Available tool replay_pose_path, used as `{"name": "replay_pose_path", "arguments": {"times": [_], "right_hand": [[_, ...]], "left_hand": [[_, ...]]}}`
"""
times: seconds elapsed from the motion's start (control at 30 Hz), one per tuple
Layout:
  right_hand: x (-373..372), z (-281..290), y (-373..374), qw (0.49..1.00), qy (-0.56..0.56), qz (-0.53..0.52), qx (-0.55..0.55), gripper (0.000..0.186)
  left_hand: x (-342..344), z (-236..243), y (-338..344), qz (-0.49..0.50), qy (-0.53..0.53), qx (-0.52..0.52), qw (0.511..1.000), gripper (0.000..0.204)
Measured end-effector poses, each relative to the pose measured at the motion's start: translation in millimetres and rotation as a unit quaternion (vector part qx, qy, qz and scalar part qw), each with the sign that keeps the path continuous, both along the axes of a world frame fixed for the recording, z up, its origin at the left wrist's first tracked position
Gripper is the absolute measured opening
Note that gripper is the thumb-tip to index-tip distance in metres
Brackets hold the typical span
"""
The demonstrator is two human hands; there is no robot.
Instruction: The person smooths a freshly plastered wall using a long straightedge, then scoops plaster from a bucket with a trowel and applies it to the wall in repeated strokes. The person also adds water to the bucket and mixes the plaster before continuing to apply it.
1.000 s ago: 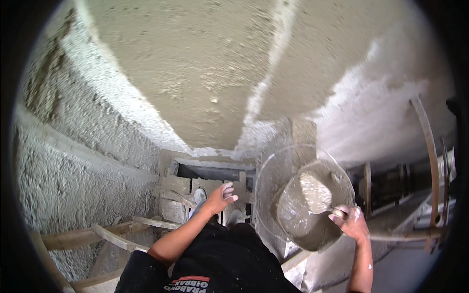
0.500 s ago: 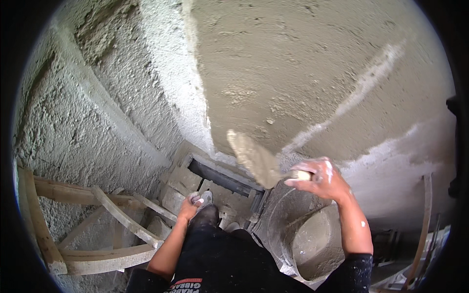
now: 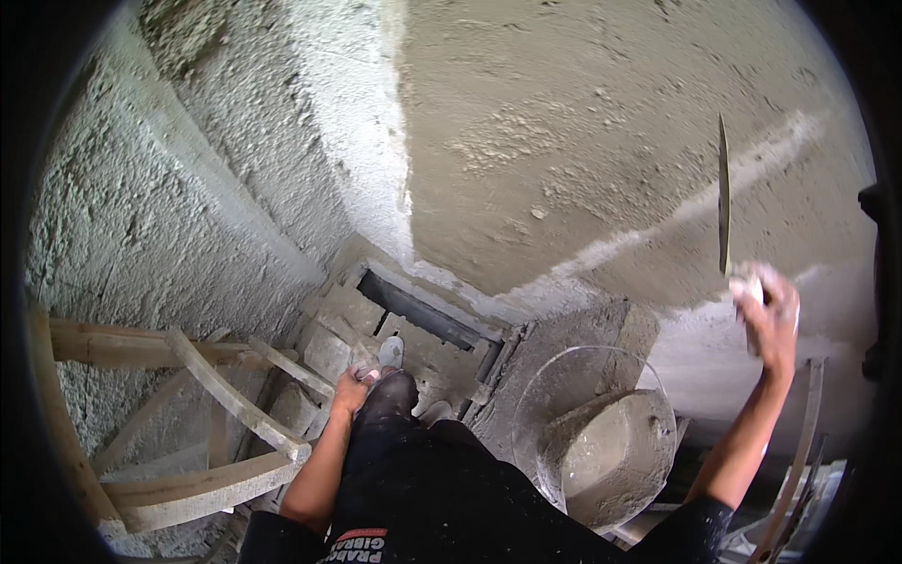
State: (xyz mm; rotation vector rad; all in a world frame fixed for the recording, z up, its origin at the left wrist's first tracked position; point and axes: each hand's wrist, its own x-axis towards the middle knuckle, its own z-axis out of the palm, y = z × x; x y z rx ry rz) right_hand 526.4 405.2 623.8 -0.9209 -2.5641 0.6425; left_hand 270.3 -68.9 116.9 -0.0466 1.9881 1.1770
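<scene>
Raised at the right, my right hand (image 3: 770,315) is closed around the pale handle of a trowel (image 3: 723,202). The blade points up in front of the wall and is seen edge-on; whether it touches the wall I cannot tell. My left hand (image 3: 351,389) hangs low beside my leg with its fingers curled; whether anything is in them is hidden. Wet grey-brown mortar covers the broad wall (image 3: 564,56), with crumbly rough patches and a pale bare strip. Below my right arm stands a round bucket (image 3: 662,414) holding grey mortar (image 3: 601,449).
At the left, wooden beams (image 3: 211,492) form a frame beside a rough textured wall (image 3: 122,254). Dusty boards or blocks (image 3: 348,315) lie underfoot, next to a dark rectangular gap (image 3: 413,310) along the wall's base. A wooden pole (image 3: 803,451) leans at the far right.
My right hand has swung up and right with the trowel, away from above the bucket. The mortar-covered blade face has turned edge-on. My left hand stays low near my leg.
</scene>
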Motion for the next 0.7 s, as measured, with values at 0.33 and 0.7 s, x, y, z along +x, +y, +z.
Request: {"name": "replay_pose_path", "arguments": {"times": [0.33, 0.7], "right_hand": [[253.7, -100.0, -129.0, 0.915, -0.342, -0.174, -0.122, 0.037], [280.6, -336.1, -170.0, 0.840, -0.530, -0.113, 0.004, 0.031]], "left_hand": [[18.2, 63.4, 146.5, -0.181, -0.050, 0.197, 0.962, 0.057], [172.9, 182.5, 235.9, -0.523, -0.065, 0.286, 0.800, 0.087]]}}
